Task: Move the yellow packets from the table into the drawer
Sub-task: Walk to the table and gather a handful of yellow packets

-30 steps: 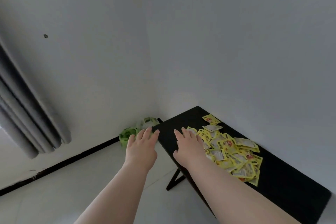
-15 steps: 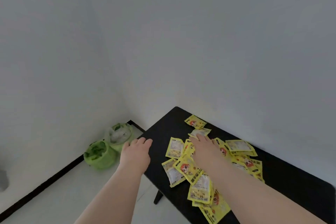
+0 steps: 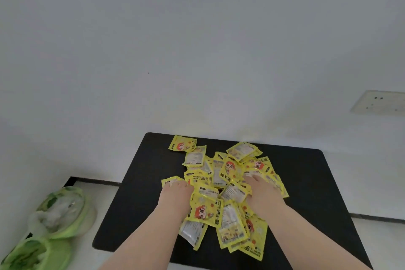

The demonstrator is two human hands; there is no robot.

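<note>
The yellow packets (image 3: 221,184) are heaped loosely on the middle of the black table (image 3: 306,182). The left hand (image 3: 175,196) is laid flat on the heap's left edge, the right hand (image 3: 262,193) on its right; whether anything is gripped cannot be told.

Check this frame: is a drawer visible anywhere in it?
No. Only the black table with the yellow packets, both hands on the pile, a white wall and green bags on the floor show.
</note>
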